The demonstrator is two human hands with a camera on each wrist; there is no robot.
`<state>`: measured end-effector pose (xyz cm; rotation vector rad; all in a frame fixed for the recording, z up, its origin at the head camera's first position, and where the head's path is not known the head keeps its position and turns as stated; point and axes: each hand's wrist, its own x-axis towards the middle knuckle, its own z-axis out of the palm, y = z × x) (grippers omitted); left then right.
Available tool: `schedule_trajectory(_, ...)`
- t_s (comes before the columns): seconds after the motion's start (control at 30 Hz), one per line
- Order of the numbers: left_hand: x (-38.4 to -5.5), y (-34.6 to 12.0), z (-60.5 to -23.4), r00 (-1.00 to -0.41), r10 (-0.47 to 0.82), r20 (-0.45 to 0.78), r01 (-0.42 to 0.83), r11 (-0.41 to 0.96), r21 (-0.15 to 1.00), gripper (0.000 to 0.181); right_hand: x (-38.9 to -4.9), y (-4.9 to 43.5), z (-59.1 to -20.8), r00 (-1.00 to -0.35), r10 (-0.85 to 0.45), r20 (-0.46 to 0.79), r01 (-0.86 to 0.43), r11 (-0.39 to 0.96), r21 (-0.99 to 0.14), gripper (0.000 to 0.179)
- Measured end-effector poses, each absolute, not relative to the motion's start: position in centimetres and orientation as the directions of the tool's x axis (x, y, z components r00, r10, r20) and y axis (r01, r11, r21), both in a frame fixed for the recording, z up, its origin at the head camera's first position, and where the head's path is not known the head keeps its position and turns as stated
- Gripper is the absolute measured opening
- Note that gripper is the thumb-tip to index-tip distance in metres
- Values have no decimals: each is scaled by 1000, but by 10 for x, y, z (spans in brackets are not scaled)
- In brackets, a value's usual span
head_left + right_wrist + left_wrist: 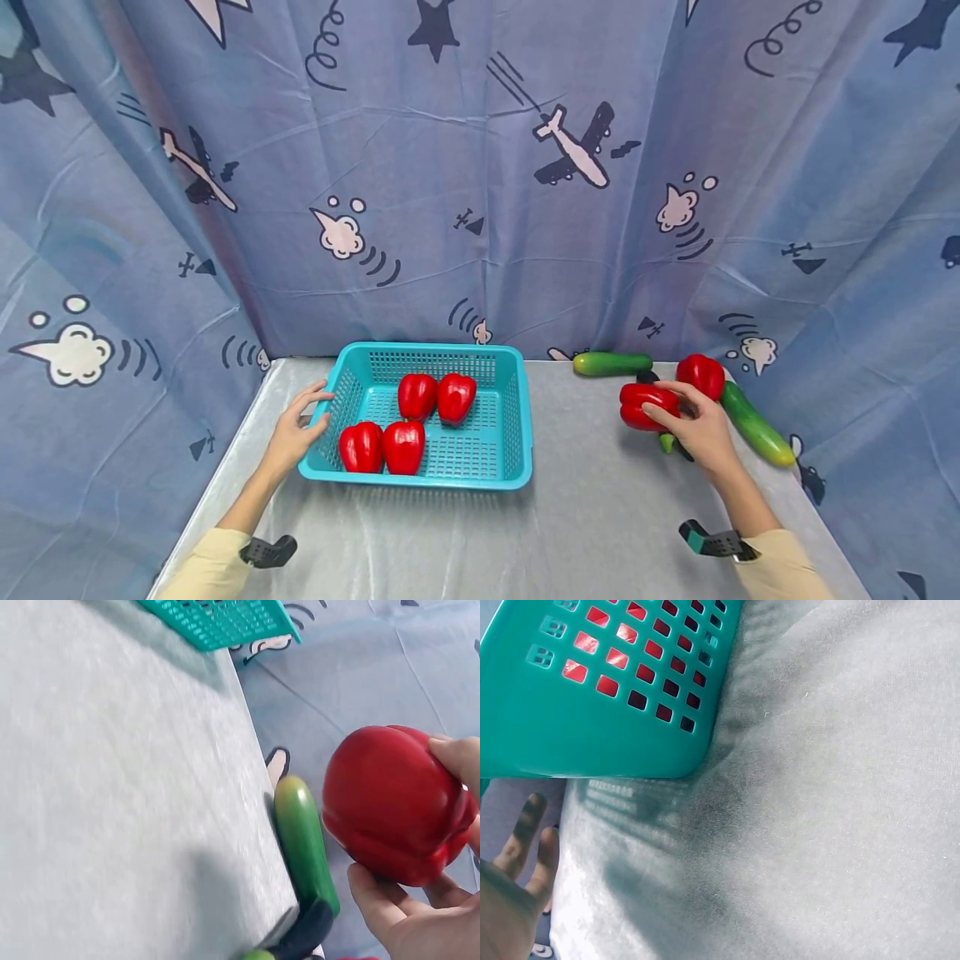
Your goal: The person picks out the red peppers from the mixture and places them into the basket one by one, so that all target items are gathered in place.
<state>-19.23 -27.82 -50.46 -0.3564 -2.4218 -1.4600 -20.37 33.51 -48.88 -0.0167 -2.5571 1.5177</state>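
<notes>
My right hand (701, 429) grips a red bell pepper (639, 406) between thumb and fingers. It is held above the table, as the right wrist view shows the pepper (394, 802) raised past the table's edge. At the left end of a turquoise plastic basket (412, 479), my left hand (288, 437) has its fingers spread, fingertips right at the rim. Two red bell peppers (362, 447) stand side by side at the basket's front left. Another pair, one of them a glossy bell pepper (456, 398), sits farther back in it.
Beyond the right hand lie a green cucumber-like vegetable (611, 364), another red bell pepper (700, 375) and a second long green vegetable (757, 425). A dark eggplant-like vegetable (307, 930) is partly hidden under the right hand. A patterned curtain (420, 250) borders the white-covered table (577, 517).
</notes>
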Motion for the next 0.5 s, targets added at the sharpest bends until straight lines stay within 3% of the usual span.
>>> schedule_trajectory(0.5, -197, -282, -514, -906, 70, 418, 403, 449, 797, 28, -208, 298, -487, -999, -21, -33, 27, 222, -975, 68)
